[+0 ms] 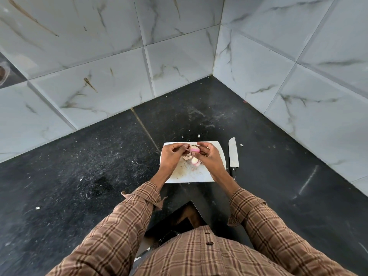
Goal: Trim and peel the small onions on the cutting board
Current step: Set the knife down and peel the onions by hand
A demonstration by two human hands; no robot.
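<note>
Over the white plastic cutting board [199, 176], my right hand [209, 156] grips a small pink-white onion [194, 150]; my left hand [172, 154] pinches its skin, both arms outstretched.

Marbled wall tiles [111, 80], black countertop [79, 166]
</note>
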